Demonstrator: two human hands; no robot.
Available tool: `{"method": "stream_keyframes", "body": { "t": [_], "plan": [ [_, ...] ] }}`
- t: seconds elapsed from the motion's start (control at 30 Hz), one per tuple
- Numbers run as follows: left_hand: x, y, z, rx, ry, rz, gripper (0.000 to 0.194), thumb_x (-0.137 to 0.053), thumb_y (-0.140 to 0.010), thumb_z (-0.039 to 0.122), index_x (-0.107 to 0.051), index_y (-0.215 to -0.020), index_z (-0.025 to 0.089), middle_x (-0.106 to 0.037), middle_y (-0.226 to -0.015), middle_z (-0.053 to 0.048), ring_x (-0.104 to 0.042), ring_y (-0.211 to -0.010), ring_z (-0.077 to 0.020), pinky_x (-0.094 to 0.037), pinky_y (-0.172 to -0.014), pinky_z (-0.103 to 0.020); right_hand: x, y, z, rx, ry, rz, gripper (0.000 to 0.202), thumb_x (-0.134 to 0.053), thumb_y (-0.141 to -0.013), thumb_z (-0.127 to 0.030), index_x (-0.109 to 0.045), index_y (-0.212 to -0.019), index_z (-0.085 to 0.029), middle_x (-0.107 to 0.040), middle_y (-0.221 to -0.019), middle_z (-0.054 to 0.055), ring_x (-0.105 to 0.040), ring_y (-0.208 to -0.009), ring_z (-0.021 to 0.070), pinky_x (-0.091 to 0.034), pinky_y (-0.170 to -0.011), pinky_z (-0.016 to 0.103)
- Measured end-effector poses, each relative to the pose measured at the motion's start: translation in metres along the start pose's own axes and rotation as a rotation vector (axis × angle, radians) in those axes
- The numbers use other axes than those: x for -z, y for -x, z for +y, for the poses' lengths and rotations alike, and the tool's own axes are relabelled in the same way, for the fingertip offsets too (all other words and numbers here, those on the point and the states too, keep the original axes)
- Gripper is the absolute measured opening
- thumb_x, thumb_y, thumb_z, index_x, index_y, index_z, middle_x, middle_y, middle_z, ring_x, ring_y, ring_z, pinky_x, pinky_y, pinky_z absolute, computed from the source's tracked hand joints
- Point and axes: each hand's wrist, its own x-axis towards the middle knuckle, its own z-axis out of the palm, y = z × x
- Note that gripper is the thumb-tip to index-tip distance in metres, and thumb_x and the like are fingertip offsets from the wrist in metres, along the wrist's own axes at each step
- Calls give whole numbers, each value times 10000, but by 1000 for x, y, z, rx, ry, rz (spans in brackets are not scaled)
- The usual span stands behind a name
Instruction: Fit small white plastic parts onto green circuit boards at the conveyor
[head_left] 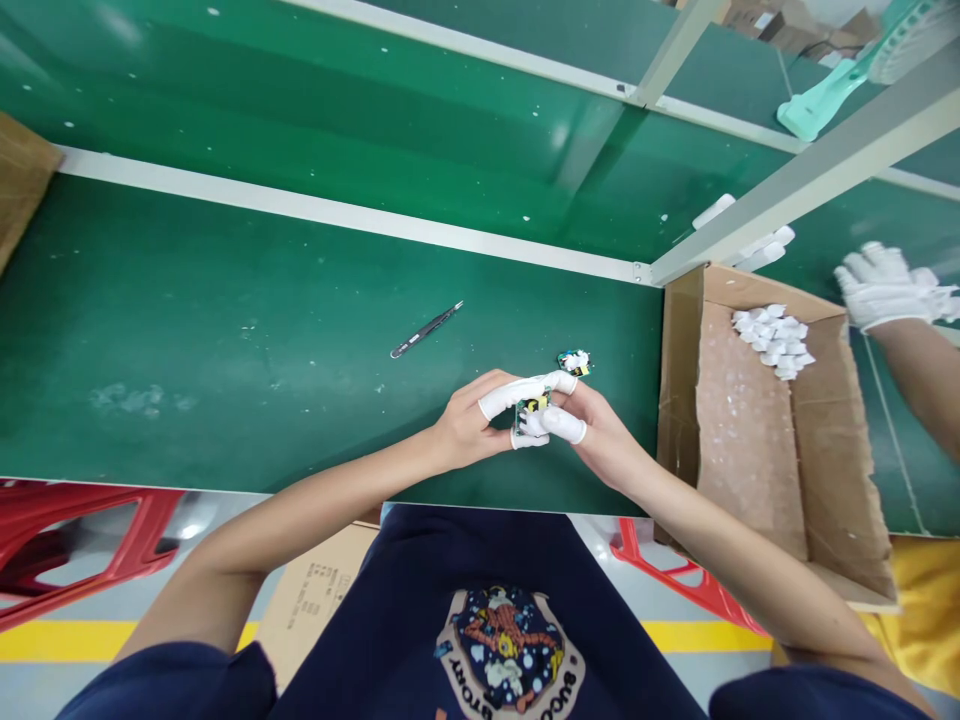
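Between my hands is a small circuit board (534, 406) with yellow and black parts and some white material on it. My left hand (480, 415), with white finger cots on the thumb and a finger, grips the board from the left. On the right side, my right hand (589, 420), also in white finger cots, pinches the same board with thumb and fingers. A second small circuit board (575, 362) with white material on top lies just beyond my right fingers. Black tweezers (427, 330) rest on the green table (225, 370), farther off to the left.
At the right stands an open cardboard box (679, 370) holding a heap of small white pieces (774, 340). Beyond it is another person's gloved hand (892, 285). A white frame post (810, 150) rises by the box, and a mint-green fan (832, 95) sits behind.
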Motion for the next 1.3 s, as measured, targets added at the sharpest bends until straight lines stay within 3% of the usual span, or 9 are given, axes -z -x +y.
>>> {"method": "stream_keyframes", "body": {
  "t": [0.23, 0.5, 0.63, 0.83, 1.1, 1.17, 1.3],
  "plan": [
    [0, 0, 3, 66, 41, -6, 600, -774, -716, 364, -560, -1242, 173, -673, -931, -94, -630, -805, -168, -545, -695, -299, 0, 2, -3, 4, -50, -2, 397, -654, -805, -507, -540, -1046, -214, -664, -908, 31, -648, -789, 168, -541, -732, 321],
    [-2, 2, 0, 129, 16, -14, 539, -762, -736, 361, -570, -1214, 205, -669, -937, -71, -636, -806, -168, -548, -700, -294, 0, 0, -1, 35, 91, 52, 461, -658, -787, -553, -558, -1089, -218, -678, -926, 40, -667, -811, 186, -559, -772, 354],
    [-2, 3, 0, 188, 6, -25, 461, -722, -776, 378, -599, -1185, 206, -673, -946, -73, -646, -830, -175, -548, -728, -300, 2, -2, 4, 77, 160, 76, 471, -721, -750, -499, -566, -1097, -222, -679, -982, 45, -669, -893, 204, -546, -848, 373],
    [2, 1, 1, 235, 99, -7, 520, -773, -722, 369, -605, -1188, 210, -674, -941, -65, -641, -810, -166, -536, -723, -281, 5, -2, 3, 100, 170, 60, 465, -730, -745, -493, -571, -1093, -229, -684, -1001, 52, -672, -920, 220, -542, -865, 399],
    [-3, 5, -3, 289, 287, 83, 594, -818, -648, 411, -619, -1171, 214, -673, -946, -59, -644, -810, -166, -531, -715, -269, 7, -3, -1, 80, 112, 68, 419, -602, -825, -578, -614, -1066, -236, -680, -979, 43, -660, -939, 219, -536, -867, 393],
    [-3, 4, -3, 288, 267, 69, 584, -815, -659, 395, -614, -1176, 212, -669, -950, -61, -645, -820, -168, -532, -722, -271, 7, -3, 0, 56, 54, 62, 437, -572, -841, -589, -607, -1088, -230, -673, -1000, 49, -657, -932, 217, -532, -865, 396],
    [-1, 1, 0, 300, 164, -16, 552, -793, -694, 372, -602, -1186, 208, -664, -956, -62, -643, -834, -171, -533, -741, -283, 5, -3, 0, 17, 76, 73, 438, -682, -787, -518, -591, -1094, -220, -653, -958, 39, -644, -903, 207, -519, -861, 376]
  ]
}}
